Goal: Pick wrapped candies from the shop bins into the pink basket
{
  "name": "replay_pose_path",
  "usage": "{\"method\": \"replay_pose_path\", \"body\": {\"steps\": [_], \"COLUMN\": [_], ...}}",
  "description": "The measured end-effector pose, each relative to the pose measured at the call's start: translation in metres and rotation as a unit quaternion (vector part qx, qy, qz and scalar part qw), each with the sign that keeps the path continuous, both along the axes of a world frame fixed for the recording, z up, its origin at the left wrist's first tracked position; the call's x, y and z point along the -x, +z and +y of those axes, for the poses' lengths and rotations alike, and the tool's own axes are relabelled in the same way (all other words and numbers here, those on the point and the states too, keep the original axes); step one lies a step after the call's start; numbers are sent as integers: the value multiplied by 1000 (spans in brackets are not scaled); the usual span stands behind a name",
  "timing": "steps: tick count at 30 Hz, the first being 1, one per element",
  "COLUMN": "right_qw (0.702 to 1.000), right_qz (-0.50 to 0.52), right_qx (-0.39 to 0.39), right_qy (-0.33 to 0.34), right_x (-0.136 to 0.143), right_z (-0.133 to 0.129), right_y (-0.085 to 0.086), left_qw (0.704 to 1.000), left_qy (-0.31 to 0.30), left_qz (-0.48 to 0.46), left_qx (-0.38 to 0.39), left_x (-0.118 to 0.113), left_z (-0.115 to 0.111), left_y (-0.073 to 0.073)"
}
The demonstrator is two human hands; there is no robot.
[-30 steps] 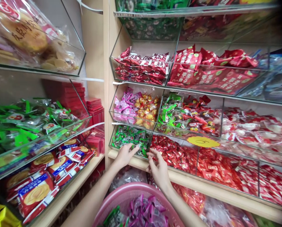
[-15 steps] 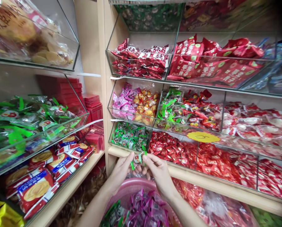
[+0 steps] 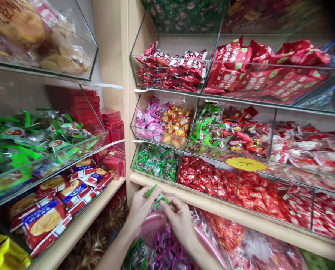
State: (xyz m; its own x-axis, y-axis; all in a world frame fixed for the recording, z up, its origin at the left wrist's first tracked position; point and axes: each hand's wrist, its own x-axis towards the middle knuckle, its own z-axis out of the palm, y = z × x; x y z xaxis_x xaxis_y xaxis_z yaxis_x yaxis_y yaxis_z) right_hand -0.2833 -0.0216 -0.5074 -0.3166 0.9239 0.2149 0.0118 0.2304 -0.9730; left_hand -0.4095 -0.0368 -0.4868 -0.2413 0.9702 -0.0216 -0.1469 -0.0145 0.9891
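Both hands meet over the pink basket [image 3: 212, 245], just below the front of the lowest glass bins. My left hand [image 3: 141, 210] is closed, with a green wrapper tip showing above its thumb and finger. My right hand [image 3: 178, 217] pinches the other side of the same small green-ended wrapped candy [image 3: 158, 201]. Fingers hide most of the candy, so I cannot tell if its wrapper is torn. Purple-wrapped candies [image 3: 167, 245] and several green-ended packets [image 3: 136, 252] lie in the basket underneath.
Glass bins hold green candies [image 3: 157, 161], red candies [image 3: 204, 176] and pink packets [image 3: 149, 120]. A yellow price tag [image 3: 246, 164] marked 15 sits on one bin's front. Wrapped biscuits [image 3: 42, 219] fill the lower left shelf. Bagged red goods [image 3: 222, 230] lie under the wooden ledge [image 3: 257, 213].
Both hands have drawn slightly lower and turned, and the candy has rotated so its printed face no longer shows. The view has shifted a little.
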Motion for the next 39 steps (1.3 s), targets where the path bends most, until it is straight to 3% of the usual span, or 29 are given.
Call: {"method": "replay_pose_path", "body": {"steps": [3,6,7,9,11,12,14,19,23,25,27,29,32,35,37,39], "right_qw": [990,955,931,851,755,723,703,696,700,742,807,848,857,852,860,890], "right_qz": [-79,-172,-224,-383,-535,-581,-616,-635,-618,-546,-402,-263,-207,-199,-179,-151], "right_qx": [-120,-241,-283,-351,-367,-360,-341,-321,-345,-383,-430,-460,-465,-469,-461,-418], "right_qy": [-1,-38,-55,-79,-94,-99,-105,-100,-93,-74,-36,11,78,125,127,101], "right_x": [-1,0,3,12,24,30,40,45,30,15,-1,-16,-32,-39,-39,-37], "right_z": [7,32,44,72,99,110,127,134,119,107,91,72,46,31,26,25], "right_y": [7,29,38,53,63,65,65,59,72,76,74,66,49,37,35,37], "left_qw": [1000,995,990,976,960,953,942,923,902,896,891,887,889,916,938,950], "left_qy": [5,30,38,49,38,25,-6,-32,-47,-58,-79,-112,-173,-200,-195,-186], "left_qz": [-18,-79,-111,-176,-229,-251,-286,-352,-397,-409,-420,-428,-412,-340,-284,-248], "left_qx": [12,57,77,119,158,171,175,152,162,160,152,134,104,71,48,38], "left_x": [3,10,12,14,15,15,15,19,25,27,27,26,20,13,10,9], "left_z": [-3,-2,-1,0,0,0,0,2,3,2,2,1,-4,-13,-20,-23], "left_y": [-10,-15,-16,-18,-21,-23,-28,-38,-37,-33,-27,-18,-4,8,11,10]}}
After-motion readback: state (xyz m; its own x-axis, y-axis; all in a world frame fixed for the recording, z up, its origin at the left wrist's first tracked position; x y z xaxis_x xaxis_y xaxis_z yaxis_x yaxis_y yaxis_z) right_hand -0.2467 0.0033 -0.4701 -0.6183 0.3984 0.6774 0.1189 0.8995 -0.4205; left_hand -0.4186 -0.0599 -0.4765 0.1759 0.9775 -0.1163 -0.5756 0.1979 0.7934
